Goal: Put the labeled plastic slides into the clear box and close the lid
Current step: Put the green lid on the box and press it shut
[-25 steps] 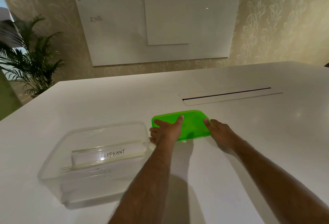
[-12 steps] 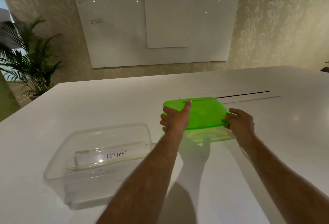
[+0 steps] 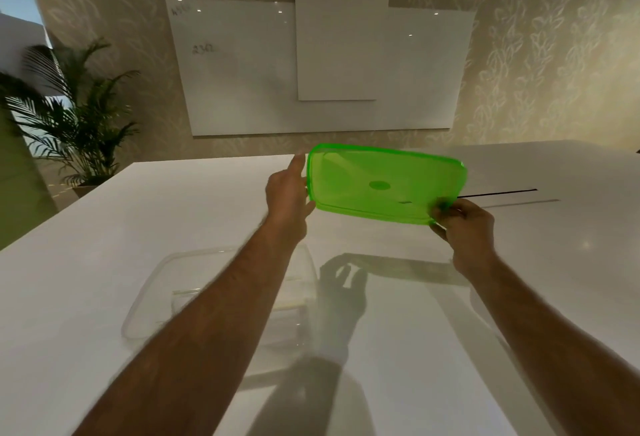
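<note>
A translucent green lid (image 3: 384, 184) is held up in the air above the white table (image 3: 104, 245), tilted so its underside faces me. My left hand (image 3: 287, 193) grips its left edge and my right hand (image 3: 464, 224) pinches its lower right corner. The clear box (image 3: 156, 300) stands open on the table below and to the left, partly hidden by my left forearm. Plastic slides (image 3: 187, 297) lie inside it; the view is blurred and their labels cannot be read.
A long dark cable slot (image 3: 498, 193) runs across the table behind the lid. White boards (image 3: 242, 72) hang on the patterned wall. A potted palm (image 3: 69, 117) stands past the table's left corner.
Both hands lifted the green lid off the table and raised it, tipping its underside toward me. The box has stayed in place; the view has tilted upward.
</note>
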### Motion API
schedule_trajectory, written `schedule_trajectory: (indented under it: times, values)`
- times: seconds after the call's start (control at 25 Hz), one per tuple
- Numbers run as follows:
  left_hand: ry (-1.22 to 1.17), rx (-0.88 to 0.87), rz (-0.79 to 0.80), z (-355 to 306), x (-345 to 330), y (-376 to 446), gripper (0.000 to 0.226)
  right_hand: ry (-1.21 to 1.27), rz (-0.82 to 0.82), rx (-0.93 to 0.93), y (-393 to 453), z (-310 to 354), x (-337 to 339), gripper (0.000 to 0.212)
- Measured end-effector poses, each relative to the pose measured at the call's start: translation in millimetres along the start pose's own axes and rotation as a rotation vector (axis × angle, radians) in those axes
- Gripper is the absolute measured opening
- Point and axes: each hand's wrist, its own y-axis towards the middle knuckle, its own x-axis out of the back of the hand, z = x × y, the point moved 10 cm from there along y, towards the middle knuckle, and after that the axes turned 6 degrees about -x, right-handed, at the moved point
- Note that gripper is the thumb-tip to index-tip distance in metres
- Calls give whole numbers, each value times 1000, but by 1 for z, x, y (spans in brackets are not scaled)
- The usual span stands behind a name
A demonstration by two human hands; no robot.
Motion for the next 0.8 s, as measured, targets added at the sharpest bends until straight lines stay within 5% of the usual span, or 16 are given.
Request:
schedule_trajectory:
  times: [0.12,0.28,0.52,0.8]
  values:
    - [-67,11,2,-7,36,3,18,40,81,70,-13,5,-26,17]
    - [-25,-14,-82,-19,78,4,27,326,202,-54,-31,2,-68,23]
    - [38,225,76,-7,113,-1,22,249,306,12,-56,-3,-115,25]
    - [6,165,-40,-22,159,2,10,90,322,32,-67,-24,-150,30]
